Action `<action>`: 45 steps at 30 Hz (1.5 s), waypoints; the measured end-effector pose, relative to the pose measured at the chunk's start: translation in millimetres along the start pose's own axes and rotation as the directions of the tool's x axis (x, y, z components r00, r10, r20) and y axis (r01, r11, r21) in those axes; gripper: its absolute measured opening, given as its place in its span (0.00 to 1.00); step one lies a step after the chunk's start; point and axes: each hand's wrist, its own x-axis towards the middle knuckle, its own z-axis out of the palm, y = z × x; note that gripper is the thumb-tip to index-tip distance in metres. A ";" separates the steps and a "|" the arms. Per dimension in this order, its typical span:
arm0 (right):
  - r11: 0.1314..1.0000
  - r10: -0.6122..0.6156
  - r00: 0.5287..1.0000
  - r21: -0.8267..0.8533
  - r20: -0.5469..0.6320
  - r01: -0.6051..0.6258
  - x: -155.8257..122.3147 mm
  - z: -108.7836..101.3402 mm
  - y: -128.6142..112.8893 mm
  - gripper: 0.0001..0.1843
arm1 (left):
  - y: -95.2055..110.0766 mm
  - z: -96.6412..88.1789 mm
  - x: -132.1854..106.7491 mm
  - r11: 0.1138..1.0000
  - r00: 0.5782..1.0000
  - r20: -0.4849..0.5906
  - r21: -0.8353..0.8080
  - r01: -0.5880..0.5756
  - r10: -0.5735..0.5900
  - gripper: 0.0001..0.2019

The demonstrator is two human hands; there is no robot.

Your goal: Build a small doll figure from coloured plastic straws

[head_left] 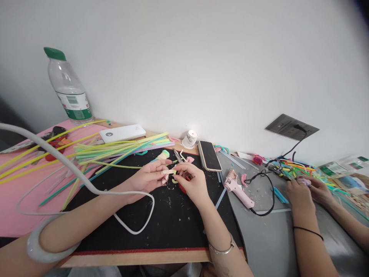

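My left hand (150,177) and my right hand (192,182) meet over the black mat (173,227). Pinched between their fingertips is a small pale yellow piece (169,172), seemingly bent pipe cleaner; the fingers partly cover it. Just beyond the hands lie a pair of scissors (177,156), its red handle mostly behind my right hand, and a pastel fuzzy piece (164,154). A bundle of pastel pipe cleaners (115,151) spreads to the left of my left hand. To the right of my right hand rests a pink glue gun (239,190).
A white cable (86,182) loops across my left forearm. Along the wall stand a plastic bottle (70,86), a power bank (122,133), a small white cup (189,139) and a phone (210,156). At right, a co-worker's hands (301,194) work beside more pipe cleaners (300,169).
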 end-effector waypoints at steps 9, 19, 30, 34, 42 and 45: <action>1.000 -0.012 1.000 -0.001 -0.005 0.012 1.0 -0.6 -5.5 0.08 | 0.2 2.5 -0.5 0.999 1.000 -0.008 -0.045 0.021 -0.021 0.16; 0.978 0.090 0.996 0.188 0.016 -0.092 -1.6 -2.6 -1.5 0.10 | -0.7 1.3 0.0 0.991 0.998 0.040 -0.119 0.058 -0.054 0.17; 0.997 -0.039 0.999 0.059 -0.015 0.040 0.2 -6.3 -6.1 0.08 | -3.3 -2.9 1.8 0.989 0.996 0.062 -0.126 0.078 -0.070 0.16; 0.998 -0.019 1.000 0.059 -0.025 0.020 -0.6 -6.3 -7.6 0.07 | -3.9 -3.0 2.8 0.989 0.995 0.066 -0.124 0.080 -0.072 0.17; 0.999 0.001 0.999 0.043 -0.047 0.001 -0.1 -7.4 -10.2 0.06 | -4.3 -3.0 2.8 0.988 0.993 0.084 -0.124 0.093 -0.083 0.18; 0.999 -0.011 0.998 0.033 -0.058 0.013 0.4 -7.6 -11.7 0.06 | -4.8 -3.3 2.2 0.985 0.992 0.073 -0.138 0.108 -0.099 0.18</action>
